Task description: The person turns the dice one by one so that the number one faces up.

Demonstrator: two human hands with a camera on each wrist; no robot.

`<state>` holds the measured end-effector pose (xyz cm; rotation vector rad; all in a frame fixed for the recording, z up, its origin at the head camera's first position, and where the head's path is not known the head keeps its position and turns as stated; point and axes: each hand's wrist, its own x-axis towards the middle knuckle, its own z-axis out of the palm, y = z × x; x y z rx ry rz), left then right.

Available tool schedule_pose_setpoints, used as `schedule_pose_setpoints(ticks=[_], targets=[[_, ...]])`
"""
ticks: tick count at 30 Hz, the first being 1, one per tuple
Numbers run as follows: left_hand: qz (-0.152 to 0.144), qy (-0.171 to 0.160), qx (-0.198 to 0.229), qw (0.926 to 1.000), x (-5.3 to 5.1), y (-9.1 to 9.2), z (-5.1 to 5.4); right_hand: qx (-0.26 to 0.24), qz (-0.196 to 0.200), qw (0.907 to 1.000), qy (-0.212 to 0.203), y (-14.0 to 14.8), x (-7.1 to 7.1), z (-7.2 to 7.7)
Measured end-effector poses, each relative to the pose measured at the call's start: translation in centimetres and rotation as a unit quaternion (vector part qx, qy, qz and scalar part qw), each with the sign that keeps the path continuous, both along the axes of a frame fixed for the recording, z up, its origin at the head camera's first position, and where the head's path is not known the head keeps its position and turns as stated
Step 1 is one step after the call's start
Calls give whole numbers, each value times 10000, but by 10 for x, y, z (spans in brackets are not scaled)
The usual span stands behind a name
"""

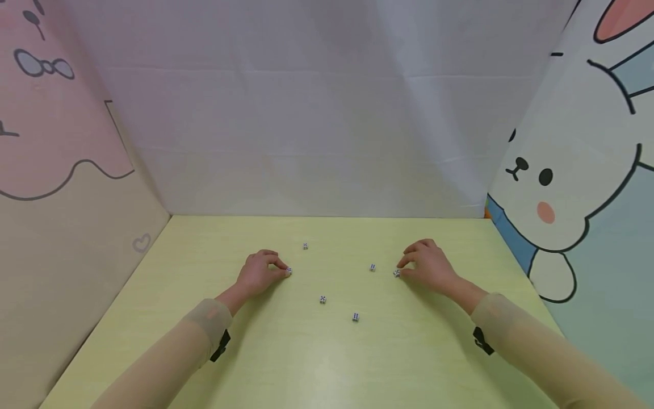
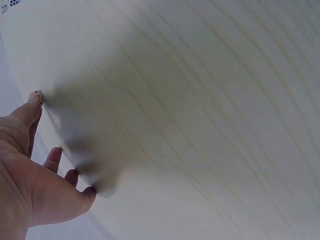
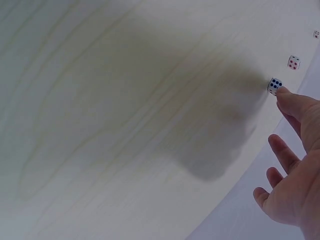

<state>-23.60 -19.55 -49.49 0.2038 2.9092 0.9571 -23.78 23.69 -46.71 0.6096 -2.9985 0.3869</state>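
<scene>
My left hand (image 1: pixel 260 272) pinches a small white die (image 1: pixel 289 271) between thumb and index finger, on the left half of the table. In the left wrist view, the thumb tip covers much of that die (image 2: pixel 40 98), and the other fingers are spread. Toward the right, my right hand (image 1: pixel 428 266) holds another die (image 1: pixel 396 273) at its thumb and index fingertips. The right wrist view shows dark pips on this die's face (image 3: pixel 274 85), with the thumb against one corner. Just left of it lies a loose die (image 1: pixel 372 267).
More dice lie apart on the pale wooden table (image 1: pixel 286 363): one die (image 1: pixel 305 246) farther back, another die (image 1: pixel 323 299) near the middle, and a die (image 1: pixel 355 317) closer to me. A white sheet (image 1: pixel 327 142) rises behind the table, with cartoon-printed panels (image 1: pixel 587 187) at both sides.
</scene>
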Motion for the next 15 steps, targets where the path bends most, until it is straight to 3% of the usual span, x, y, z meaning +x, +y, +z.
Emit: schedule_pose_setpoints(ticks=[15], targets=[[8,-54,8,10000,1,-1,-1,63,108,9999,50,-2,-1,-3]])
